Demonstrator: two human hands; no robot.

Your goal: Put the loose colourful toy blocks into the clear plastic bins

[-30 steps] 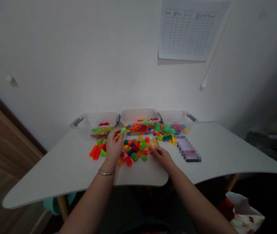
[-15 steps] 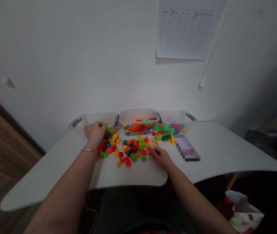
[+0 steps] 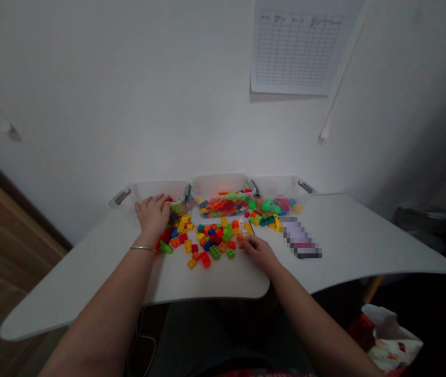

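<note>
My left hand (image 3: 153, 213), with a bracelet on the wrist, is over the front of the left clear bin (image 3: 160, 188), fingers apart and nothing seen in them. Colorful building bricks (image 3: 215, 238) lie loose on the white table, several close below that hand. My right hand (image 3: 258, 251) rests at the right edge of this pile, its fingers curled together near an orange brick (image 3: 240, 237); whether they hold anything is too small to tell. The middle clear bin (image 3: 223, 184) contains many bricks, and the right bin (image 3: 278, 184) contains colored balls.
A phone (image 3: 300, 238) lies on the white table (image 3: 348, 235) to the right of the bricks. On the wall hangs a printed sheet (image 3: 297, 52). A bag (image 3: 393, 335) stands below the table at the lower right.
The fingers of my left hand have gone from pinched to spread over the left bin, and the green piece by the fingertips no longer shows there. My right hand has stayed in place.
</note>
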